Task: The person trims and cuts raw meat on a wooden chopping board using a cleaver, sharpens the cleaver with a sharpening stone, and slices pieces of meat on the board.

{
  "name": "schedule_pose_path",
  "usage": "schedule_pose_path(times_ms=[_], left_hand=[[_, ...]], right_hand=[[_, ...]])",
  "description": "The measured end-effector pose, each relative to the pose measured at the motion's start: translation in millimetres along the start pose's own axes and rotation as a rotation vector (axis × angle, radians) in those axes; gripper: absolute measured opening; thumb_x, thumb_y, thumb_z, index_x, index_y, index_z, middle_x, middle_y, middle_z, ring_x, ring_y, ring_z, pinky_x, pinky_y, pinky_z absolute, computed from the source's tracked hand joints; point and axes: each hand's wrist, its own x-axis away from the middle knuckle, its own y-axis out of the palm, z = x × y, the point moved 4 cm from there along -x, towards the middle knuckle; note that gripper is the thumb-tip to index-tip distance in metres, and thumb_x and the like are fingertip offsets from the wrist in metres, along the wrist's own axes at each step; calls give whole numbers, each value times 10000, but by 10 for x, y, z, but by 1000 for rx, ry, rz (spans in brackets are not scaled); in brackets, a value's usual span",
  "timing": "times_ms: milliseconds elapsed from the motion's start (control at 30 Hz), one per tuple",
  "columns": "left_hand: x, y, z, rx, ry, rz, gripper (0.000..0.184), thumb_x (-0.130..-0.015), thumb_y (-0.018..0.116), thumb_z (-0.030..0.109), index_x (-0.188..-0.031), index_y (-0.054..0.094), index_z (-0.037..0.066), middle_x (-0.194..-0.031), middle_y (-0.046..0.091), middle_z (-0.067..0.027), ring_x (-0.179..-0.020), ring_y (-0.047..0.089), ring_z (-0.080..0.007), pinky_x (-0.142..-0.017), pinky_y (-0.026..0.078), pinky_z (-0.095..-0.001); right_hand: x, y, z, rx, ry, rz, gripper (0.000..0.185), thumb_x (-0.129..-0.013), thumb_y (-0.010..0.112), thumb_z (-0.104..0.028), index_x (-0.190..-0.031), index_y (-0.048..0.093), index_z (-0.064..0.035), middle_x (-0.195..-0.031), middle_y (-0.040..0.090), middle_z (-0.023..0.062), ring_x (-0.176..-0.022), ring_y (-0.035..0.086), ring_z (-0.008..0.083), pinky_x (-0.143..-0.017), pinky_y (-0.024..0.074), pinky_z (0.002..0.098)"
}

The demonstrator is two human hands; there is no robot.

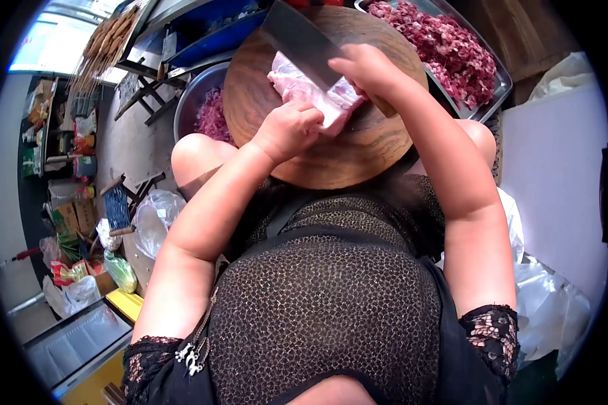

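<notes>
A round wooden chopping board (378, 148) spans the space in front of my knees. On it lies a pale pink slab of raw meat (334, 111) with a whitish fatty surface. My left hand (292, 128) is closed on the near edge of the slab. In my right hand (368, 71) is a cleaver (300, 44), gripped by its wooden handle, with the broad dark blade slanting up to the left over the meat. Whether the blade touches the meat I cannot tell.
At the right, a metal tray (503, 84) holds a heap of chopped meat (439, 47). A metal bowl (182, 115) with more cut meat stands left of the board. Behind is a blue bin (216, 47). A folding stool (118, 206) and plastic bags (157, 219) are on the left floor.
</notes>
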Motion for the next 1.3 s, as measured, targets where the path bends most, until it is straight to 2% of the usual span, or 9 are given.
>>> schedule_pose_path(times_ms=[133,333,667,867,933,1000,1133,1233,1300], left_hand=[[65,-79,-56,42,-47,54,193,-672,676,32,-845,609,86,-825,618,-90,-792,621,-301,-701,518,-374],[81,-44,-27,200,-67,159,178,-678,659,24,-833,596,85,-811,601,-86,-786,615,-304,-697,515,-380],[82,71,-133,320,-43,125,173,-683,670,76,-820,564,78,-823,575,-92,-830,602,-305,-724,506,-398],[32,42,-82,349,-12,126,149,-700,662,83,-824,581,65,-818,593,-113,-810,613,-318,-723,514,-411],[42,146,-166,339,-156,-334,194,-694,663,85,-876,615,38,-831,638,-154,-828,631,-352,-741,512,-433],[110,31,-324,351,-426,-583,256,-686,664,83,-931,659,12,-885,674,-197,-856,645,-378,-772,513,-437],[111,-176,-954,281,-897,161,234,-801,649,258,-877,709,45,-857,692,-186,-855,666,-342,-775,517,-428],[-49,20,-1152,478,-1053,31,367,-832,638,376,-987,703,50,-951,693,-194,-899,676,-319,-795,521,-398],[-31,35,-1090,413,-1062,21,497,-797,664,411,-1092,675,12,-1072,674,-221,-1042,640,-345,-931,483,-377]], right_hand=[[56,-55,-107,-105,-91,121,315,-914,595,-269,-819,568,30,-562,576,115,-453,579,222,-461,464,362],[670,-118,48,-34,188,8,237,-942,602,-233,-873,586,-7,-557,490,-3,-434,477,90,-404,378,266],[240,-160,-248,214,302,-204,246,-946,615,-241,-870,569,-11,-550,476,-6,-450,441,71,-414,362,266],[-464,320,-517,391,96,-185,268,-941,604,-250,-871,562,5,-529,515,33,-402,497,135,-391,398,307],[-671,525,-673,370,0,-193,272,-936,599,-248,-864,575,13,-536,534,46,-405,511,141,-401,410,316],[-673,576,-797,338,8,-172,274,-934,593,-249,-856,586,13,-539,535,36,-415,511,129,-411,415,309],[-481,385,-814,-72,-78,136,205,-941,589,-200,-852,587,-16,-540,511,11,-419,479,99,-407,404,261],[-254,178,-730,-78,-102,181,206,-954,580,-184,-820,561,-28,-548,502,-2,-404,465,89,-379,390,253],[-153,123,-614,-93,-53,170,222,-948,594,-192,-810,555,-23,-545,513,0,-409,476,88,-384,381,255]])
